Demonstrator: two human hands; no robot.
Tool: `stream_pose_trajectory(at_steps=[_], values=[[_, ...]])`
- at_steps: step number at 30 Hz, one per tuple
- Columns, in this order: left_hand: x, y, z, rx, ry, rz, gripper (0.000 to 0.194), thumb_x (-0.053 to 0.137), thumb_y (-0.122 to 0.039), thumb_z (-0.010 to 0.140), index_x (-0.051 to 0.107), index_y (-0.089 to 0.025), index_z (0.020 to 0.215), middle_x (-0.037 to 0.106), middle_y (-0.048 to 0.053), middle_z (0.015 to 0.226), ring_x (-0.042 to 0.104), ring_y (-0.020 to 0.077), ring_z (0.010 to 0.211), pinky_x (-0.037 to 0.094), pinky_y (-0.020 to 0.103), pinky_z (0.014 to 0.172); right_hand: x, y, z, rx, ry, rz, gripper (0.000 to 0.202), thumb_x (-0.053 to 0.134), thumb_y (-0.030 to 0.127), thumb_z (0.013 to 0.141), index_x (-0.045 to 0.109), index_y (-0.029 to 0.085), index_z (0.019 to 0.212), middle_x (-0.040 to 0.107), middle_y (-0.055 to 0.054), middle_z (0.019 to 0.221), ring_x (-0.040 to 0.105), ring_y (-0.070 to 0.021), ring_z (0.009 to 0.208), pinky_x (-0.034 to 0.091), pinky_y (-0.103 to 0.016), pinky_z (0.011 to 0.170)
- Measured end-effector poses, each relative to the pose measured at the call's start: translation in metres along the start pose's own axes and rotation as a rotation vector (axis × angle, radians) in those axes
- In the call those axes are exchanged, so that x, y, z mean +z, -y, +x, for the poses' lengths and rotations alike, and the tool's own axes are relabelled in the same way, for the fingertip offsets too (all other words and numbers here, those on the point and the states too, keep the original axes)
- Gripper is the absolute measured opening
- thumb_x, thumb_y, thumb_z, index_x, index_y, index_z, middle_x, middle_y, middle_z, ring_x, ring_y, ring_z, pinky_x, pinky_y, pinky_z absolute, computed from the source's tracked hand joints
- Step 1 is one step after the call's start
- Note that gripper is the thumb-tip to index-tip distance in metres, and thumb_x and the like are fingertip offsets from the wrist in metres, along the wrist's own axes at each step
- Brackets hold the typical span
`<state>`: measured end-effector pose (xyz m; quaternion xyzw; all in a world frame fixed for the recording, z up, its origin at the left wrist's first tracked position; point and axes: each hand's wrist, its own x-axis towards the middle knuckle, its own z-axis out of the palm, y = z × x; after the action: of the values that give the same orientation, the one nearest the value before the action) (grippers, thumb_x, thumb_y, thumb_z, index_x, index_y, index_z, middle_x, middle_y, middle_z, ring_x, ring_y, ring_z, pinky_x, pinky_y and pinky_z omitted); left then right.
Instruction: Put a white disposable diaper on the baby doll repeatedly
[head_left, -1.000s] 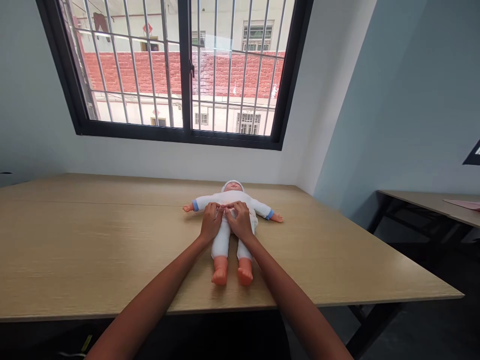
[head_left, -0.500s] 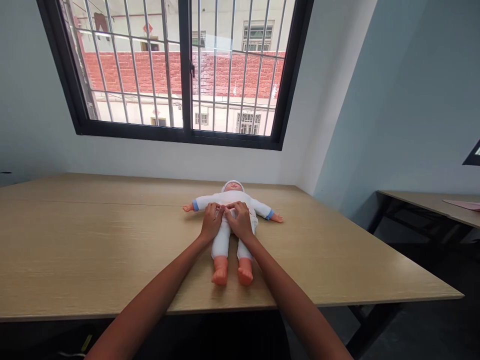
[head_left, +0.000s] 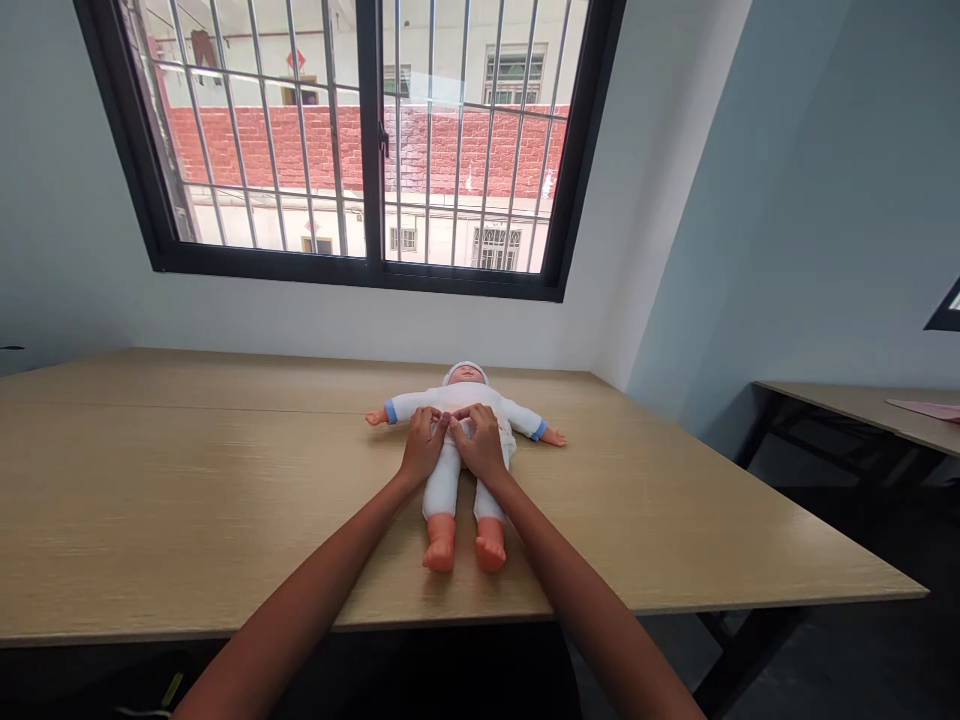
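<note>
A baby doll in a white outfit with blue cuffs and a white cap lies on its back on the wooden table. Its arms are spread out sideways, and its bare feet point towards me. At the doll's waist, my left hand is closed, thumb and fingers pinching the white clothing. My right hand is closed on the clothing just beside it, the fingertips of both hands almost meeting. Exactly what part of the cloth lies between the fingers is hidden.
A wall and a barred window with a dark frame stand behind the table. At the right is another table with a pink sheet-like item on it. The near table edge runs just under my forearms.
</note>
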<state>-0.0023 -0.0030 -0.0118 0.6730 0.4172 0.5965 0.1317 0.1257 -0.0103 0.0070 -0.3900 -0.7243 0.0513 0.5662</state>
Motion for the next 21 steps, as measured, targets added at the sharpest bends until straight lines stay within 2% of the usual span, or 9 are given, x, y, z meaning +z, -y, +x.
stream_pose_trajectory(at_steps=[12,21], values=[[0.0007,0.0036,0.0003,0.010,0.010,0.001,0.036,0.037,-0.053,0.095,0.049,-0.022,0.080,0.054,0.006,0.087,0.054,0.0249,0.095,0.043,0.044,0.093,-0.0007,0.0011,0.0002,0.002,-0.009,0.003,0.008,0.055,0.027,0.085,0.055,0.024,0.077,0.065,-0.004,0.086,0.057,-0.0233,0.091,0.042,-0.040,0.090],[0.0001,0.0021,-0.0002,-0.006,0.018,0.013,0.035,0.039,-0.052,0.095,0.048,-0.022,0.079,0.055,0.006,0.088,0.054,0.0240,0.095,0.044,0.043,0.094,0.0007,0.0020,-0.0002,0.015,-0.013,-0.027,0.009,0.054,0.027,0.084,0.054,0.024,0.076,0.065,-0.004,0.085,0.057,-0.0230,0.090,0.042,-0.039,0.089]])
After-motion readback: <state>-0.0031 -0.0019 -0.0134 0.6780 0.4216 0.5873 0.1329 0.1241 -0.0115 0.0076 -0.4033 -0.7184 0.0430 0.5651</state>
